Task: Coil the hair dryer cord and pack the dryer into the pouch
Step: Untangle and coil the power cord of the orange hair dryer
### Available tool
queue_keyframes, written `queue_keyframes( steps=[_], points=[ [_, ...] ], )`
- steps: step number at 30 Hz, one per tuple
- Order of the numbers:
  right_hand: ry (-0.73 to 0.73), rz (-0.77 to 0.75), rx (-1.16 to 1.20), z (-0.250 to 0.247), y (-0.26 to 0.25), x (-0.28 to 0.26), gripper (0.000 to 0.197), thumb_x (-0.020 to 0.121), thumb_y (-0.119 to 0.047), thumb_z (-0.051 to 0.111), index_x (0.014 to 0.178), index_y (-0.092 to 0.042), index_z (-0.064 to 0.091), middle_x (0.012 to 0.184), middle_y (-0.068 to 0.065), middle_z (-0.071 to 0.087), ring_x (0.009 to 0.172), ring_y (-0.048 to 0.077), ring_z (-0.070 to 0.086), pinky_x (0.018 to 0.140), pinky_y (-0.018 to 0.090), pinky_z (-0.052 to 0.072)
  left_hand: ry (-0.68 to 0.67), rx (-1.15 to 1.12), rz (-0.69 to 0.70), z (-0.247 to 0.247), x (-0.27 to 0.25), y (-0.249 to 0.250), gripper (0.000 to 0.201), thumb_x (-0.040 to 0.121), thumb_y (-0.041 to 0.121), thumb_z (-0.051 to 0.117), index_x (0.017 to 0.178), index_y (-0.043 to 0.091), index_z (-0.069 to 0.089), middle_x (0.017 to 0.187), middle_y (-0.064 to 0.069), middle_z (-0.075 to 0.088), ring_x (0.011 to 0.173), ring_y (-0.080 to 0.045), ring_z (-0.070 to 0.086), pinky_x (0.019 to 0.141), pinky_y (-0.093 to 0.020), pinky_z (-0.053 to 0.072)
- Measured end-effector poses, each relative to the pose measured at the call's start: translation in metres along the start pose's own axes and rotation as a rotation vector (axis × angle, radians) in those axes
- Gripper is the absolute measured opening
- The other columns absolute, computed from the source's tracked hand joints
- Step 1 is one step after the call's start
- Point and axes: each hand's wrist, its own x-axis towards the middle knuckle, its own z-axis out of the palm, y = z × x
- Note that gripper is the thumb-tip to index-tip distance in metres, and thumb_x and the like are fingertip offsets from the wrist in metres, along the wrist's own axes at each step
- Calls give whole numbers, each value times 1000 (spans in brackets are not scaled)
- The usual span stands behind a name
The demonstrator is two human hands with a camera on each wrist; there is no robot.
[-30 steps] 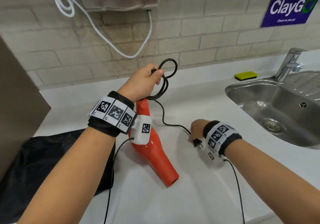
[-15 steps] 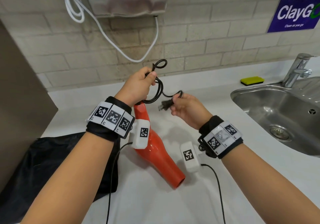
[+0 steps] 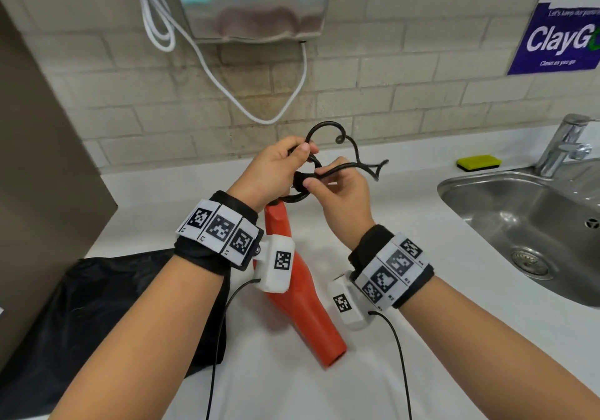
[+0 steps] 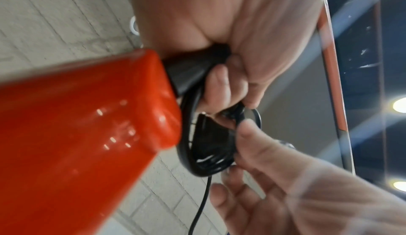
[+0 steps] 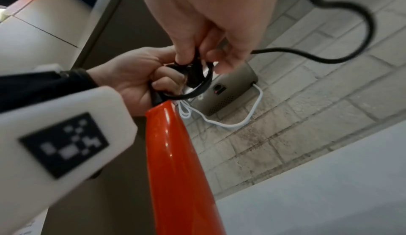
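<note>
The step in hand is the coiling of the cord, and it looks nearly complete. The left hand [image 3: 272, 172] is clenched around the gathered black loops of the cord [image 3: 349, 167] at the far end of the red hair dryer [image 3: 300, 296], with the thumb pressing on top of the bundle. The right hand [image 3: 344, 198] pinches the plug end of the cord just beside the left fingers, and seems to push it into the loops; one free loop stands out toward the right and far side. The dryer hangs tilted from the left hand, its nozzle touching or almost touching the white counter [image 3: 389, 371]. The black pouch [image 3: 107, 302] lies flat on the counter at the near left, partly under the left forearm. I judge that the next move needs the plug end secured so the coil does not spring open, then the pouch mouth must be opened to receive the dryer
</note>
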Motion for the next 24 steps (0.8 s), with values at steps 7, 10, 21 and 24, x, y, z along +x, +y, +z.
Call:
queue_keyframes(
  steps=[7, 10, 21, 24],
  points=[
    [37, -80, 7, 14, -4, 11, 45, 78, 15, 44, 80, -28, 31, 79, -3, 41, 68, 7, 44, 61, 15, 41, -94, -209, -53, 7, -3, 5, 24, 99, 19, 35, 88, 15, 56, 46, 13, 51, 32, 1, 23, 35, -14, 19],
    [-74, -92, -125, 14, -9, 16, 35, 81, 12, 38, 89, -22, 32, 74, -5, 40, 61, 7, 40, 52, 13, 36, -111, -219, -67, 5, -4, 4, 19, 98, 17, 38, 89, 9, 53, 47, 14, 51, 32, 1, 25, 34, -13, 20],
    [-511, 119, -651, -40, 52, -5, 24, 97, -20, 37, 81, -12, 54, 63, -2, 47, 58, 11, 45, 63, 28, 38, 19, -201, -74, -9, -3, -7, 22, 100, 21, 34, 97, 19, 55, 71, 3, 44, 31, 0, 21, 33, -13, 20],
    [-648, 398, -976, -60, 65, 2, 23, 96, -14, 37, 95, -7, 59, 86, 8, 57, 78, 25, 56, 75, 34, 46, 28, -231, -80, -7, -2, -7, 25, 100, 24, 31, 91, 18, 54, 68, 4, 42, 31, 0, 20, 34, -13, 18]
  ],
)
